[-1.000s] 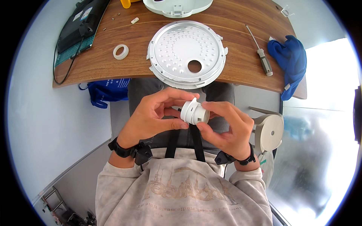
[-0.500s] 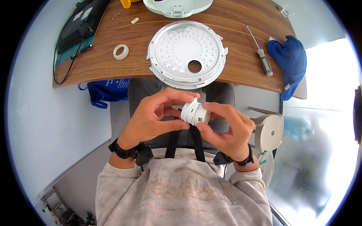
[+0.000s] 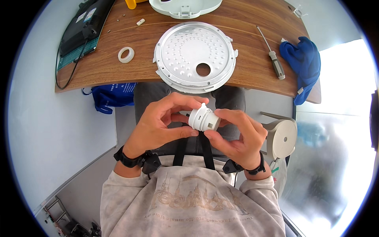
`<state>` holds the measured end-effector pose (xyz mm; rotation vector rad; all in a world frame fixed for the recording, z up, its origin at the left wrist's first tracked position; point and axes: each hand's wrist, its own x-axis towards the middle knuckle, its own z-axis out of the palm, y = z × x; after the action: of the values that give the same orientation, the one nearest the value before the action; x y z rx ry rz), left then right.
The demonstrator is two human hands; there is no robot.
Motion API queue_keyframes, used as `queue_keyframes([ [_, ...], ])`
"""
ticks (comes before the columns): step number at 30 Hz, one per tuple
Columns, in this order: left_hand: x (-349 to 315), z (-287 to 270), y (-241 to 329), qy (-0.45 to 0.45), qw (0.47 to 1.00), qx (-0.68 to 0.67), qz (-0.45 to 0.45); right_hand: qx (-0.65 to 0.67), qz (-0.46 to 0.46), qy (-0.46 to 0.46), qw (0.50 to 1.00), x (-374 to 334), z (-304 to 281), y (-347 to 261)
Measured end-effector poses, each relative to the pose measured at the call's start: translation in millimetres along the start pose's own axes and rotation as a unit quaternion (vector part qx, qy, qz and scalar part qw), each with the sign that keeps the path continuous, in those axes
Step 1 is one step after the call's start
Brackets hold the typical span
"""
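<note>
Between my two hands is a white cylindrical plastic part (image 3: 203, 119), with a raised collar, a small slot and a square opening in its side. My left hand (image 3: 154, 123) pinches its collared end between thumb and fingers. On the narrower end, the fingertips of my right hand (image 3: 242, 136) close from above and below. Both hands hold it over my lap, just off the table's front edge. Directly beyond lies a round silver metal lid plate (image 3: 185, 51) with dimples, one round hole and a white rim, overhanging the edge slightly.
On the wooden table (image 3: 252, 59) lie a white ring (image 3: 126, 55), a small white piece (image 3: 141, 22) and a screwdriver (image 3: 276, 65). A pale green lid (image 3: 185, 12) is at the back, a black device (image 3: 85, 29) at left, blue cloth (image 3: 302, 59) at right. A stool (image 3: 282, 138) stands right.
The white part has turned very slightly in my fingers, its square opening shifting a little. Both hands stay in nearly the same place.
</note>
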<state>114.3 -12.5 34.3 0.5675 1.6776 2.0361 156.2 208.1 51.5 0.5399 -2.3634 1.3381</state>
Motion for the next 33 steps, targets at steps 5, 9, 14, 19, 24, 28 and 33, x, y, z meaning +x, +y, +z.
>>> queue_keyframes([
  [5, -0.2, -1.5, -0.6, -0.008, 1.000, 0.012, 0.004, -0.008, 0.012, -0.013, 1.000, -1.2, -0.7, -0.9],
  [9, -0.6, -1.1, -4.6, 0.013, 1.000, -0.024, 0.008, -0.010, 0.014, -0.026, 1.000, 0.0, -1.7, -0.6],
  [14, -1.9, -3.5, -7.4, 0.013, 1.000, -0.002, 0.017, 0.001, 0.032, -0.038, 0.999, -0.8, -1.3, -3.0],
  [19, -0.2, -4.2, -2.0, 0.010, 1.000, 0.008, -0.005, 0.007, 0.016, -0.038, 0.999, -0.1, 0.2, -2.4],
  [24, -1.3, -5.4, -1.7, 0.009, 1.000, 0.018, -0.010, 0.011, 0.012, -0.046, 0.999, 0.1, -0.8, -3.1],
  [28, -1.6, -6.2, -5.6, 0.008, 1.000, 0.010, 0.007, 0.022, 0.022, -0.045, 0.998, -0.8, -1.2, -2.8],
  [33, -0.7, -4.8, -2.1, 0.012, 1.000, -0.004, -0.002, 0.023, 0.000, -0.028, 0.999, 2.4, 1.2, -2.1],
])
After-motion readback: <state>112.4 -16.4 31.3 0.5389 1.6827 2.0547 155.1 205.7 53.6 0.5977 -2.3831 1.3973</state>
